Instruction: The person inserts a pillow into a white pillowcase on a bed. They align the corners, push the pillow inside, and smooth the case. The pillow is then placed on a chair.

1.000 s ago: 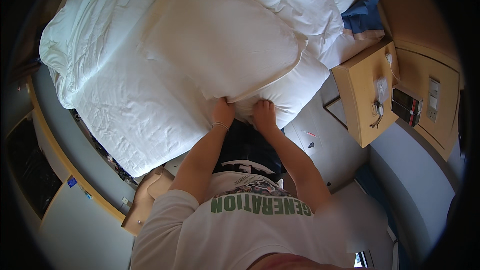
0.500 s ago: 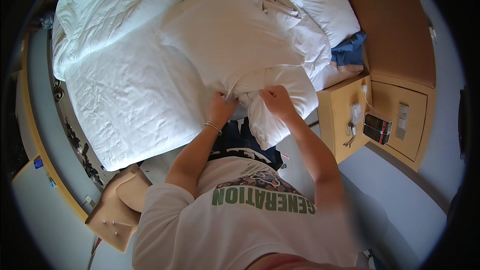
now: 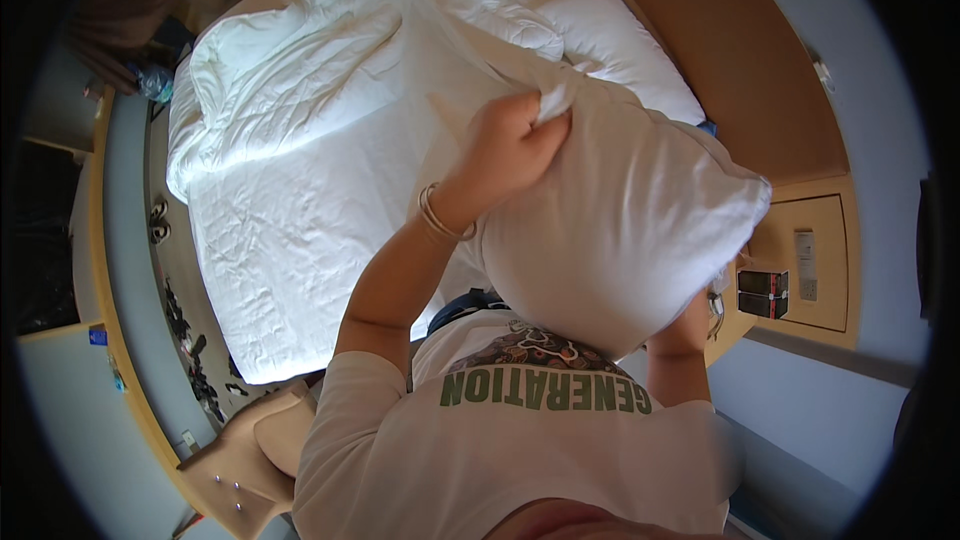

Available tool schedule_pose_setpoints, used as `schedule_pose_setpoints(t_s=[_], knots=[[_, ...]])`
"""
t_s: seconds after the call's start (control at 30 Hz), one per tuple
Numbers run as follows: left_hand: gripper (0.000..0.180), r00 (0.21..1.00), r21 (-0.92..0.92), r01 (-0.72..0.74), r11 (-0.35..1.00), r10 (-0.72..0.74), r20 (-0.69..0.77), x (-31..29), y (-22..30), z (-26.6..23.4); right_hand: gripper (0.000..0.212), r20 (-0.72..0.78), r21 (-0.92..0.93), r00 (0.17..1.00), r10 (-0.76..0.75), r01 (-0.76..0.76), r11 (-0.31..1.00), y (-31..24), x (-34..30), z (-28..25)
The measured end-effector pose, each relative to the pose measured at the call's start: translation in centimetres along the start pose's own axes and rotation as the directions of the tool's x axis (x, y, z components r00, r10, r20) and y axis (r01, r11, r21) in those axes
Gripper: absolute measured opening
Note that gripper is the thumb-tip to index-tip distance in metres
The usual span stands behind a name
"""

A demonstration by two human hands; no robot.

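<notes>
A plump white pillow is raised in front of my chest, tilted, with one corner pointing right. My left hand is closed on a bunched fold of white cloth at the pillow's upper left. From that grip a thin white pillowcase trails up and away over the bed; whether the pillow is partly inside it I cannot tell. My right hand is under the pillow's lower right side, its fingers hidden behind it. Two thin bracelets circle my left wrist.
The bed has a white sheet, with a rumpled duvet at its far side. A brown headboard stands right. Beside it, a wooden bedside unit holds a dark box. A tan chair is at lower left.
The pillow has come up off the bed edge toward me. My left hand has risen with the cloth. My right hand has moved right and down, behind the pillow.
</notes>
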State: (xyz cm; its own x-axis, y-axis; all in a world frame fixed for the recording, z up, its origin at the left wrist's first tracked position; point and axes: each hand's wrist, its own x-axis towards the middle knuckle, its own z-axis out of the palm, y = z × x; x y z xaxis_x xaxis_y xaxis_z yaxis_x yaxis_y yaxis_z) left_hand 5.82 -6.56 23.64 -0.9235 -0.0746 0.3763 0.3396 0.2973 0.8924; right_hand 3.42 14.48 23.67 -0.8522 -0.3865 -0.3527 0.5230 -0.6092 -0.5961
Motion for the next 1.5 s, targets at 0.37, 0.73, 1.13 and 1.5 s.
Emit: schedule_pose_setpoints(t_s=[0.37,0.73,1.13,1.5], knots=[[0.031,0.895,0.272,0.368,0.889,-0.418,0.157,-3.3,-13.7,-0.8,0.05,0.388,-0.914,0.808,-0.445,0.4,-0.07,10.1,1.9,-3.5],[0.039,0.821,0.369,0.517,0.772,-0.569,0.041,-17.3,-20.8,4.1,0.036,-0.48,-0.602,0.673,-0.563,0.214,0.769,5.5,7.3,-5.2],[0.044,0.94,-0.15,0.338,0.929,-0.341,0.009,-8.0,-14.7,5.3,0.023,-0.004,-0.6,0.496,-0.869,0.694,0.399,-4.2,-0.7,3.7],[0.07,0.971,-0.07,-0.227,0.971,0.231,0.054,-14.4,-14.2,10.0,0.032,-0.15,-0.73,0.364,-0.919,0.586,0.351,-2.2,-0.6,-1.9]])
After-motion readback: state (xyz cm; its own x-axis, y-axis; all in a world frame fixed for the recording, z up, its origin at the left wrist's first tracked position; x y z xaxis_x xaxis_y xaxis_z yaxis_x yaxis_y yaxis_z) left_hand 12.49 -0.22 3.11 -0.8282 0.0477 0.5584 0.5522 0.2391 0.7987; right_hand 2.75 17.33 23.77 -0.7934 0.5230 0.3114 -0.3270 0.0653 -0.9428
